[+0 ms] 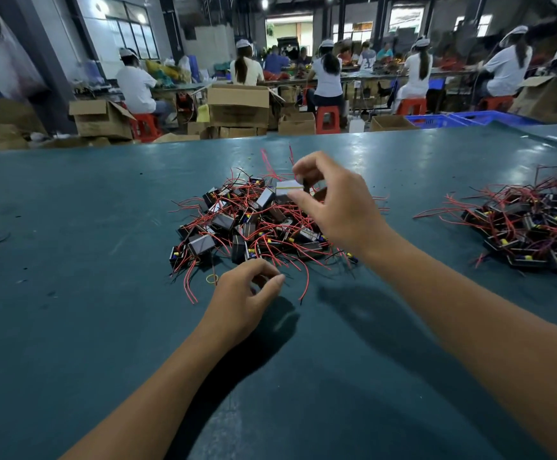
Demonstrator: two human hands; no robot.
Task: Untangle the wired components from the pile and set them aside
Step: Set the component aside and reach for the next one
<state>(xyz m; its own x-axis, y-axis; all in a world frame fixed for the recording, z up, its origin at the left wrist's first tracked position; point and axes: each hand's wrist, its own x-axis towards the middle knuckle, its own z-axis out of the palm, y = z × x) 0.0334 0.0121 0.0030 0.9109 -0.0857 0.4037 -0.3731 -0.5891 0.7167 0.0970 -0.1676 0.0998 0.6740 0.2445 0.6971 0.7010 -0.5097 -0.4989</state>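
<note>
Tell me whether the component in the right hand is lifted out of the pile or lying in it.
Lifted: the right hand pinches the component above the pile.

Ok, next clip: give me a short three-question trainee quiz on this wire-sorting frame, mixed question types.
1. True or false: the right hand pinches a small box-shaped component raised above the central pile.
2. Multiple choice: where is the second pile of wired components? A) at the table's right edge B) beside the left hand C) in a cardboard box
3. Fill in: a loose yellow ____ lies on the green table by the left hand.

Key: 1 true; 2 A; 3 rubber band.
</note>
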